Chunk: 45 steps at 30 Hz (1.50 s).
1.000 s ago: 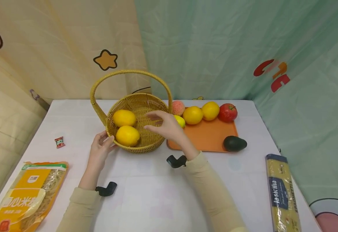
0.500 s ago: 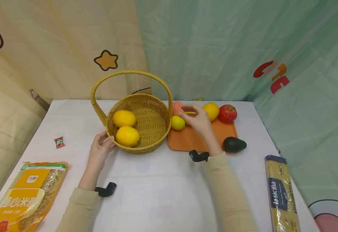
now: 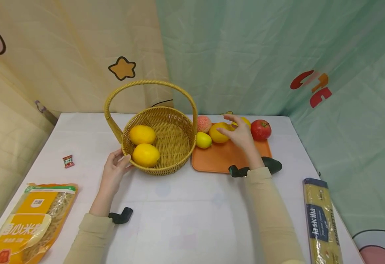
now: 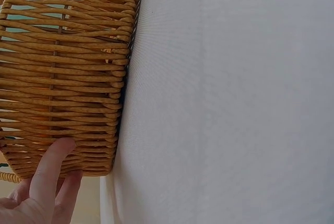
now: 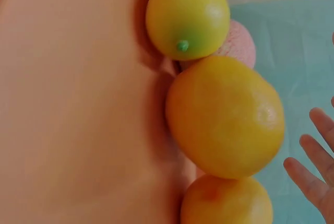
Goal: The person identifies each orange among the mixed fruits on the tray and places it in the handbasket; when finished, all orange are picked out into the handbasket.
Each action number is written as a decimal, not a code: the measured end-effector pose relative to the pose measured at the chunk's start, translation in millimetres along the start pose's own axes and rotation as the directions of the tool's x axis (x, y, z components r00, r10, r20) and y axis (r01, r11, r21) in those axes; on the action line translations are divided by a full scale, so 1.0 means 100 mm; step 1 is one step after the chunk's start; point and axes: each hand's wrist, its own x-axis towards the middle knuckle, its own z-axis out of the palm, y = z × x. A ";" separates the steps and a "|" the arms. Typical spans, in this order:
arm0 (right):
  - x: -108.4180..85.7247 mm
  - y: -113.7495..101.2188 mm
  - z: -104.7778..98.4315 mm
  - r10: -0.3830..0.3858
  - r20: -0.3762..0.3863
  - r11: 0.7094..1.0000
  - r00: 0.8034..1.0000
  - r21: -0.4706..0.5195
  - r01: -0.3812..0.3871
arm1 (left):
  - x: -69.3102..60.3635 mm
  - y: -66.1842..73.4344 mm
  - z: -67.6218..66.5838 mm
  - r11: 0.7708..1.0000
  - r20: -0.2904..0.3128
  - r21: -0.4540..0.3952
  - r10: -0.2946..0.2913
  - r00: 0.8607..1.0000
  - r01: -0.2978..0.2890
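Note:
My left hand (image 3: 114, 169) rests against the outer side of the wicker basket (image 3: 171, 170), low at its left front. In the left wrist view, the fingers (image 4: 49, 169) touch the woven wall. Two yellow lemon-like fruits (image 3: 142, 134) lie inside at the left. Over the tray's back row hovers my right hand (image 3: 242, 136), fingers apart and holding nothing. It is nearest a large round yellow fruit (image 3: 218, 132) and partly covers another yellow fruit (image 3: 246, 121) behind it. In the right wrist view, the large fruit (image 5: 224, 117) stands apart from the spread fingers (image 5: 308, 182).
On the orange tray (image 3: 212, 161) are a small yellow-green lemon (image 3: 204, 140), a red apple-like fruit (image 3: 261, 129) and a dark green avocado (image 3: 273, 165). A pink fruit (image 3: 204, 124) sits behind. Spaghetti (image 3: 321, 220), a candy (image 3: 68, 161) and an orange food bag (image 3: 30, 223) flank them.
My right hand has moved right, from above the basket past the pink fruit to the yellow fruits on the tray. The left hand and the basket stay put.

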 end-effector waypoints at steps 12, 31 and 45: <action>0.09 0.18 0.12 0.009 0.062 0.984 0.998 -0.177 0.002 | 0.01 -0.01 0.00 1.000 -0.010 0.002 0.002 1.000 -0.002; 0.07 0.25 0.25 -0.039 0.092 0.898 0.995 -0.433 0.075 | -0.01 0.01 0.01 1.000 -0.009 0.005 0.013 1.000 -0.012; 0.03 0.28 0.28 -0.059 0.018 0.916 0.998 -0.396 0.061 | -0.01 0.01 0.01 1.000 -0.024 0.013 0.010 1.000 -0.010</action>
